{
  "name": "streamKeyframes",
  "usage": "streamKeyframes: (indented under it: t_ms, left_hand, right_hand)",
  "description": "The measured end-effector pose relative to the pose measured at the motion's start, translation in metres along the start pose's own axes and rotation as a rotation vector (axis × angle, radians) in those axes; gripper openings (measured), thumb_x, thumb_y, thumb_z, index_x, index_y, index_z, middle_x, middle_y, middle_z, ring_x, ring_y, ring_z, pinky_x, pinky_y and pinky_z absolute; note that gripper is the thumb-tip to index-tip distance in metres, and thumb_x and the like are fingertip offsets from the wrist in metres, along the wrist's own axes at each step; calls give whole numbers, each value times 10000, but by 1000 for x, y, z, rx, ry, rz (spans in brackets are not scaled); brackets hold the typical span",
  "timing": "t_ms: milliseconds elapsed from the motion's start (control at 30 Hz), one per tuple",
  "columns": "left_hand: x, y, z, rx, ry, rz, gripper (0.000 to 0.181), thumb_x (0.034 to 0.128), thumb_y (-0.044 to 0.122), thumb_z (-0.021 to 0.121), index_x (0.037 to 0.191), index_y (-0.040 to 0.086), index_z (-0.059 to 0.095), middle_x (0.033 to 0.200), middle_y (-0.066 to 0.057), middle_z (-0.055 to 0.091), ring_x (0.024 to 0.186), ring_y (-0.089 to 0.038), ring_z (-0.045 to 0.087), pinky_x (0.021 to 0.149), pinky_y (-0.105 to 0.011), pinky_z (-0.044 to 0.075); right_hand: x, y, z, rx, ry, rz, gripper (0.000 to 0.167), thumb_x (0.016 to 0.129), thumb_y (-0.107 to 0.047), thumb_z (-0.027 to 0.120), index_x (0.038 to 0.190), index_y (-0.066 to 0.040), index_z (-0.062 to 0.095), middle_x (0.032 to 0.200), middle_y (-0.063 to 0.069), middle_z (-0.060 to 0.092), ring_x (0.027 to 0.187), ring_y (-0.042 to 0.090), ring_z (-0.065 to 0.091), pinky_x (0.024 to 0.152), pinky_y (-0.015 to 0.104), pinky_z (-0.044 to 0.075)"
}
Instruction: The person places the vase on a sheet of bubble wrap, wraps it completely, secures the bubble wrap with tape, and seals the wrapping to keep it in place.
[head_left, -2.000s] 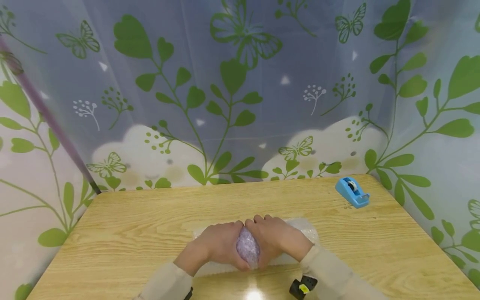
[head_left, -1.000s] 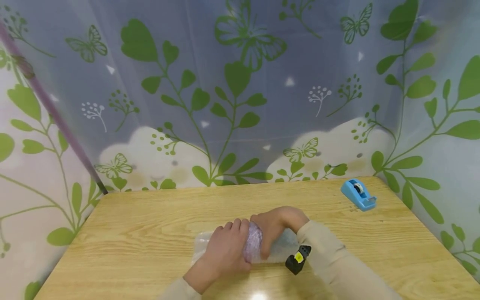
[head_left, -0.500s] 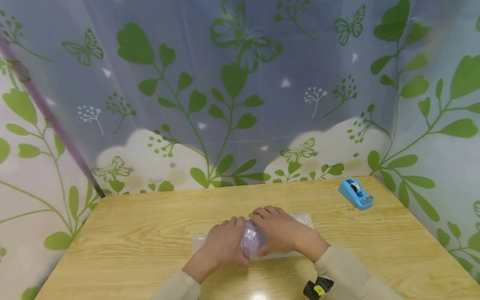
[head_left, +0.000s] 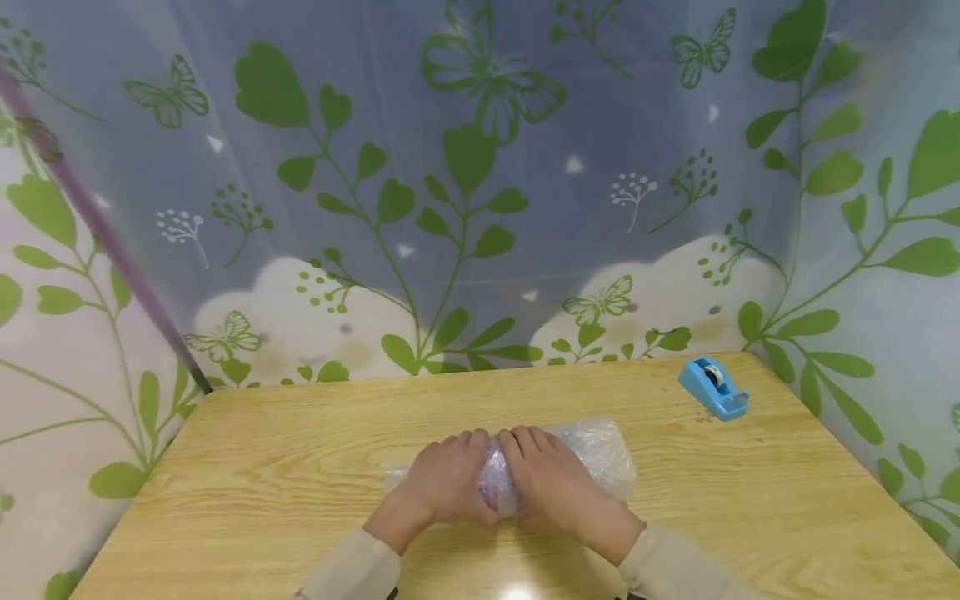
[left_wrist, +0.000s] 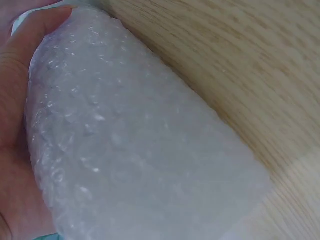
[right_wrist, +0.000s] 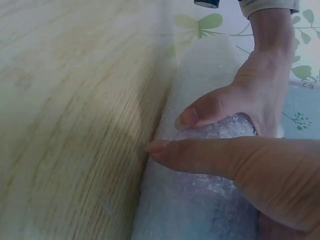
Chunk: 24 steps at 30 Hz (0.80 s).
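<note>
A bundle in bubble wrap (head_left: 497,477) with a purplish middle lies across the table in the head view, its clear end (head_left: 603,454) sticking out on the right. My left hand (head_left: 446,479) grips it just left of the middle, and my right hand (head_left: 551,481) grips it just right of there. In the right wrist view both thumbs lie over the wrap (right_wrist: 200,215), close together. The left wrist view shows the wrap (left_wrist: 135,135) against my left hand (left_wrist: 20,100). What is inside cannot be made out.
A blue tape dispenser (head_left: 714,389) stands at the back right of the wooden table (head_left: 285,467). A curtain with leaves and butterflies hangs behind and at both sides, with a purple pole at the left.
Over the last second my right hand has turned and settled back over the bundle beside my left hand. More of the wrap's right end shows. My left hand keeps its grip.
</note>
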<state>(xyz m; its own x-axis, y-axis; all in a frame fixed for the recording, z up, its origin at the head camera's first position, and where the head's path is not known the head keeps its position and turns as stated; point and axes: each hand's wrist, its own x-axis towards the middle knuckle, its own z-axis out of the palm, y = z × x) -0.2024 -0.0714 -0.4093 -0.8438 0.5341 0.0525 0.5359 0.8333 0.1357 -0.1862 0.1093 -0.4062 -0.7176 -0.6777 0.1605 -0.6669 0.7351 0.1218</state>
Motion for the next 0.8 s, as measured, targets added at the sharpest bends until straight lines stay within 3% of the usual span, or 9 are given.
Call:
streamKeyframes:
  t_ms: [233, 400, 633, 800]
  left_hand:
    - [2, 1, 2, 75, 38, -1, 851, 593, 636, 751, 1181, 74, 500, 1002, -39, 568, 900, -207, 564, 741, -390, 500]
    - [1, 1, 6, 183, 121, 18, 1004, 568, 720, 710, 1268, 37, 481, 1097, -98, 551, 984, -248, 556, 815, -409, 493]
    - [-4, 1, 16, 316, 293, 49, 933, 522, 719, 733, 1152, 63, 530, 1017, -74, 538, 948, -238, 546, 839, -383, 482]
    - [-8, 8, 19, 410, 376, 46, 997, 491, 698, 769, 1178, 17, 529, 1026, -98, 585, 953, -246, 563, 843, -378, 472]
  right_hand:
    - [5, 3, 9, -27, 71, 18, 868, 621, -437, 827, 1250, 14, 433, 1126, 133, 500, 1057, 296, 522, 906, 405, 469]
    - [9, 6, 11, -22, 78, 16, 870, 587, -434, 846, 1231, -2, 452, 1101, 120, 510, 995, 284, 528, 840, 399, 489]
    - [17, 9, 7, 10, 8, -2, 837, 603, -480, 841, 1201, -34, 460, 1072, 108, 508, 966, 277, 520, 814, 393, 489]
    - [23, 17, 3, 52, -68, -11, 831, 631, -524, 807, 1215, -36, 472, 1100, 101, 527, 1006, 264, 530, 877, 393, 467]
